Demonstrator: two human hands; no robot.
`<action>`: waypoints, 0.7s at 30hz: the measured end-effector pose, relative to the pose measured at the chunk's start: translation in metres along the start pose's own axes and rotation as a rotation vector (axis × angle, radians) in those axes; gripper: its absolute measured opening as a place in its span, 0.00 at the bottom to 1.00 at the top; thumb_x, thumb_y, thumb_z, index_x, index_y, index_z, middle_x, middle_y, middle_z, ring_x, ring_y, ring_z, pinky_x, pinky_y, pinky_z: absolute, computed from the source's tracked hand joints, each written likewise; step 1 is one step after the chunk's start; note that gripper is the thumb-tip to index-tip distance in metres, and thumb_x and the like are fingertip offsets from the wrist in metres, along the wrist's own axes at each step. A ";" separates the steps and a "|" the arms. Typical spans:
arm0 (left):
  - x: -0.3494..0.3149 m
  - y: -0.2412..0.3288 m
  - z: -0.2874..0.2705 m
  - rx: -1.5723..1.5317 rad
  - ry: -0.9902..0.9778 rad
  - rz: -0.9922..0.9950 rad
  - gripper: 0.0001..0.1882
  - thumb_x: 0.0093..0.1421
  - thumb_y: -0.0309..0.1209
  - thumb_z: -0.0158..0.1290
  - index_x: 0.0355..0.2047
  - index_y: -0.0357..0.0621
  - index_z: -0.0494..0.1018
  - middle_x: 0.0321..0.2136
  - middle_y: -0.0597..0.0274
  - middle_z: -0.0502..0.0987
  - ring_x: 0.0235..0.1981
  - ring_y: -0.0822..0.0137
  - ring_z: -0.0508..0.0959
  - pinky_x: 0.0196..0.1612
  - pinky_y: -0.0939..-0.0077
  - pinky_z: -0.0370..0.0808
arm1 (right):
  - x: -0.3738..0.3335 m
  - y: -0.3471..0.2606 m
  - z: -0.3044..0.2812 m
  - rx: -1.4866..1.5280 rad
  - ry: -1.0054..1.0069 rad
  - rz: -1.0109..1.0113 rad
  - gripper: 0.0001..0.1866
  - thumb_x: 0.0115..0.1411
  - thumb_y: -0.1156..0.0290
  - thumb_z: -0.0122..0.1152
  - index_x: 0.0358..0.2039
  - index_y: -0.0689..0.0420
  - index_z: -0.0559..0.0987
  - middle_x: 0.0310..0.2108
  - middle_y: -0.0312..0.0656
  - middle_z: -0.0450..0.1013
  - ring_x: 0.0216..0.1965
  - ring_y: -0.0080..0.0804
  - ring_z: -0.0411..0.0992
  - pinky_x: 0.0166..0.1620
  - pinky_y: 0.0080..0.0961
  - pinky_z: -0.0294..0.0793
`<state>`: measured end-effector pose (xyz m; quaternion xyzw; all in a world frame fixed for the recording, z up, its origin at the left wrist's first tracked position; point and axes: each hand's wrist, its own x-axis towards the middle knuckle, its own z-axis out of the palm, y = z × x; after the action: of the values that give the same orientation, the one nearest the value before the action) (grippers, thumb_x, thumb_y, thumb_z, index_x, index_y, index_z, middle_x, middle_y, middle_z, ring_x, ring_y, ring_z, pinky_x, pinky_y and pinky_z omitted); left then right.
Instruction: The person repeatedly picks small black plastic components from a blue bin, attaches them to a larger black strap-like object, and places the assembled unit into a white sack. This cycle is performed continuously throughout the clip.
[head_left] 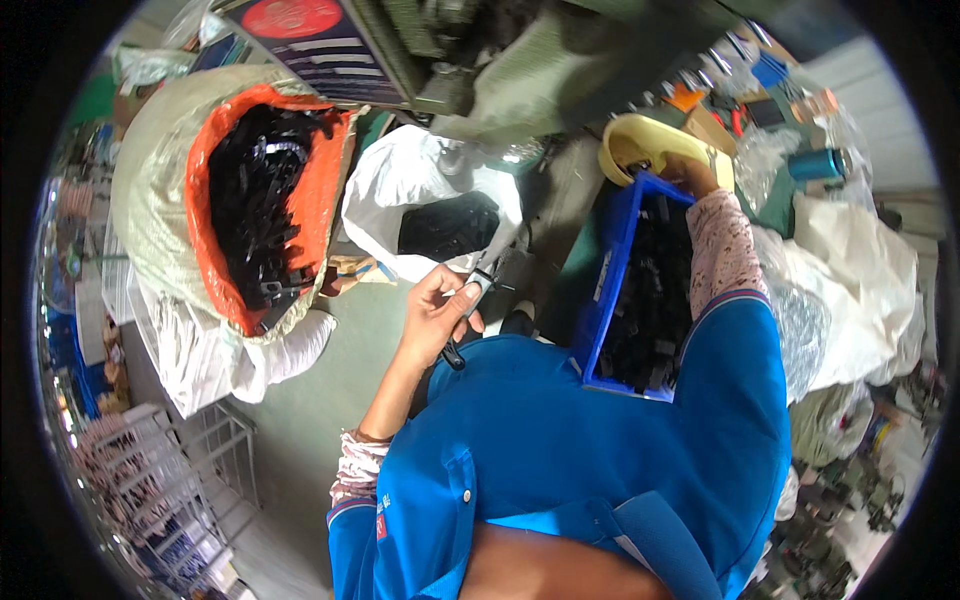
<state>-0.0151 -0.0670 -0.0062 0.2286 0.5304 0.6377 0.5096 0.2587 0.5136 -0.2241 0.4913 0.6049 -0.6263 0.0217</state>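
My left hand (436,312) is in front of my body, thumb and fingers closed on a slim part (481,284) with a grey face and a black lower end. Its exact kind does not show. My right arm stretches over a blue crate (612,283) full of small black parts (655,290). At the crate's far end, my right hand (690,176) reaches into a pale yellow container (612,135) with small pieces inside. The fingers of that hand are mostly hidden, so whether they grip anything does not show.
An orange-lined sack (200,190) of black parts stands at the left. Beside it is a white bag (375,190) with dark contents. A green machine (560,70) rises ahead. A blue cylinder (815,164) and plastic bags (855,270) lie to the right; a metal rack (190,480) stands lower left.
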 end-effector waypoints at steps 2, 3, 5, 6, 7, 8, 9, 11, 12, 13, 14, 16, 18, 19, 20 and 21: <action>-0.023 0.001 0.006 0.007 0.217 0.032 0.10 0.65 0.28 0.54 0.29 0.41 0.65 0.26 0.58 0.76 0.20 0.67 0.81 0.14 0.83 0.66 | -0.071 -0.130 0.129 -1.099 0.053 -0.040 0.04 0.46 0.74 0.64 0.20 0.57 0.77 0.20 0.41 0.75 0.22 0.28 0.74 0.23 0.27 0.69; -0.018 0.005 0.006 -0.023 0.171 0.050 0.10 0.65 0.28 0.54 0.29 0.41 0.65 0.27 0.57 0.77 0.21 0.63 0.82 0.15 0.82 0.70 | -0.060 -0.112 0.104 -0.857 0.061 -0.095 0.05 0.47 0.75 0.64 0.19 0.57 0.76 0.20 0.41 0.75 0.21 0.27 0.74 0.22 0.27 0.69; -0.009 0.009 0.008 -0.089 0.156 0.051 0.09 0.65 0.28 0.54 0.30 0.41 0.66 0.29 0.57 0.77 0.25 0.63 0.83 0.17 0.81 0.72 | -0.031 -0.085 0.075 -0.388 0.017 -0.215 0.07 0.48 0.77 0.62 0.17 0.56 0.74 0.19 0.39 0.74 0.20 0.26 0.73 0.21 0.26 0.69; -0.005 0.008 0.010 -0.118 0.164 0.068 0.08 0.65 0.28 0.54 0.31 0.41 0.66 0.29 0.57 0.77 0.27 0.63 0.83 0.18 0.81 0.73 | -0.026 -0.086 0.074 -0.421 0.084 -0.222 0.06 0.49 0.78 0.61 0.18 0.55 0.74 0.19 0.39 0.74 0.19 0.26 0.73 0.20 0.25 0.69; -0.002 0.007 0.011 -0.117 0.160 0.079 0.09 0.65 0.28 0.54 0.31 0.41 0.66 0.30 0.57 0.77 0.28 0.63 0.83 0.18 0.81 0.73 | -0.027 -0.090 0.078 -0.449 0.150 -0.230 0.06 0.49 0.78 0.61 0.19 0.55 0.75 0.19 0.39 0.74 0.19 0.26 0.73 0.20 0.25 0.69; 0.000 0.006 0.011 -0.115 0.156 0.091 0.09 0.65 0.28 0.54 0.30 0.42 0.66 0.30 0.57 0.77 0.29 0.63 0.83 0.18 0.81 0.72 | -0.028 -0.093 0.082 -0.476 0.216 -0.239 0.05 0.50 0.79 0.60 0.20 0.55 0.75 0.19 0.38 0.74 0.18 0.26 0.73 0.19 0.25 0.69; 0.000 0.006 0.012 -0.112 0.153 0.102 0.09 0.65 0.29 0.54 0.30 0.42 0.66 0.31 0.56 0.78 0.30 0.63 0.83 0.18 0.82 0.72 | -0.031 -0.096 0.085 -0.654 0.269 -0.261 0.01 0.51 0.76 0.60 0.23 0.56 0.78 0.20 0.43 0.76 0.21 0.35 0.76 0.24 0.31 0.74; 0.000 0.005 0.012 -0.102 0.169 0.104 0.10 0.66 0.29 0.54 0.30 0.43 0.65 0.31 0.56 0.77 0.27 0.67 0.81 0.17 0.83 0.70 | -0.036 -0.098 0.100 -0.741 0.312 -0.513 0.03 0.52 0.75 0.61 0.28 0.56 0.80 0.24 0.48 0.78 0.25 0.44 0.77 0.30 0.36 0.76; 0.000 0.005 0.013 -0.097 0.180 0.104 0.10 0.66 0.29 0.54 0.29 0.43 0.65 0.31 0.56 0.77 0.25 0.69 0.81 0.16 0.84 0.69 | -0.036 -0.101 0.105 -0.780 0.329 -0.642 0.05 0.52 0.74 0.61 0.30 0.56 0.81 0.26 0.50 0.79 0.27 0.49 0.78 0.33 0.38 0.77; 0.000 0.006 0.012 -0.073 0.179 0.109 0.10 0.66 0.29 0.54 0.29 0.43 0.65 0.31 0.57 0.77 0.24 0.72 0.79 0.16 0.85 0.67 | -0.034 -0.102 0.107 -0.892 0.311 -0.627 0.07 0.53 0.72 0.61 0.34 0.55 0.81 0.28 0.51 0.78 0.30 0.50 0.77 0.35 0.40 0.77; 0.000 0.008 0.012 -0.049 0.179 0.114 0.11 0.66 0.29 0.54 0.28 0.44 0.64 0.30 0.57 0.77 0.22 0.74 0.77 0.16 0.86 0.65 | -0.032 -0.104 0.110 -1.003 0.292 -0.612 0.10 0.53 0.71 0.61 0.37 0.54 0.81 0.31 0.52 0.78 0.33 0.52 0.77 0.38 0.41 0.77; 0.000 0.010 0.012 -0.028 0.179 0.125 0.12 0.66 0.28 0.54 0.27 0.44 0.63 0.30 0.58 0.76 0.20 0.78 0.73 0.15 0.87 0.62 | -0.028 -0.105 0.117 -1.223 0.251 -0.582 0.15 0.54 0.69 0.61 0.43 0.52 0.81 0.35 0.55 0.78 0.39 0.55 0.77 0.44 0.43 0.76; 0.006 0.016 0.013 -0.030 0.153 0.143 0.12 0.66 0.28 0.54 0.27 0.45 0.63 0.30 0.59 0.76 0.19 0.80 0.70 0.15 0.88 0.60 | -0.013 -0.098 0.108 -1.203 0.274 -0.572 0.18 0.55 0.66 0.60 0.48 0.50 0.79 0.38 0.55 0.78 0.42 0.53 0.77 0.45 0.44 0.76; 0.005 0.017 0.015 -0.044 0.192 0.158 0.12 0.65 0.27 0.54 0.26 0.44 0.63 0.32 0.58 0.75 0.19 0.80 0.71 0.15 0.88 0.60 | -0.019 -0.108 0.121 -1.207 0.238 -0.545 0.18 0.55 0.66 0.61 0.48 0.51 0.79 0.39 0.56 0.78 0.43 0.53 0.77 0.46 0.44 0.76; 0.007 0.019 0.014 -0.036 0.186 0.174 0.12 0.65 0.27 0.54 0.26 0.44 0.63 0.33 0.58 0.75 0.19 0.80 0.72 0.15 0.88 0.60 | -0.025 -0.111 0.123 -1.214 0.219 -0.503 0.19 0.55 0.65 0.61 0.48 0.52 0.79 0.40 0.56 0.77 0.43 0.53 0.77 0.46 0.44 0.76; 0.009 0.021 0.012 -0.027 0.178 0.189 0.12 0.65 0.27 0.54 0.27 0.44 0.63 0.33 0.58 0.75 0.20 0.79 0.72 0.15 0.88 0.60 | -0.030 -0.115 0.126 -1.267 0.222 -0.473 0.19 0.55 0.64 0.62 0.47 0.53 0.78 0.40 0.56 0.77 0.43 0.53 0.77 0.46 0.45 0.76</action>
<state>-0.0167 -0.0518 0.0144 0.2134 0.5409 0.7077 0.4012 0.1281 0.4293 -0.1475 0.2999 0.9443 -0.0853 0.1055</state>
